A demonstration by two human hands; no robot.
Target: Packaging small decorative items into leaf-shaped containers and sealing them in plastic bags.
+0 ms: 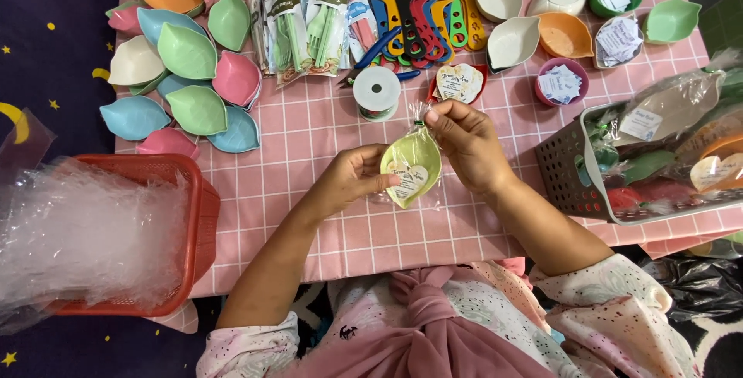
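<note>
Hands met above the pink checked counter, both pinching a wrapped leaf dish. The left hand gripped the dish's left edge between thumb and fingers, steadying it over the cloth. The right hand pinched the gathered top of the clear wrapper at a green tie, apparently to keep the neck closed. A heart-shaped card lay inside the wrapper, against the green dish. A spool of white ribbon stood just beyond the hands. Loose leaf dishes lay at far left, a red basket of clear bags at near left, and a grey basket of wrapped dishes at right.
</note>
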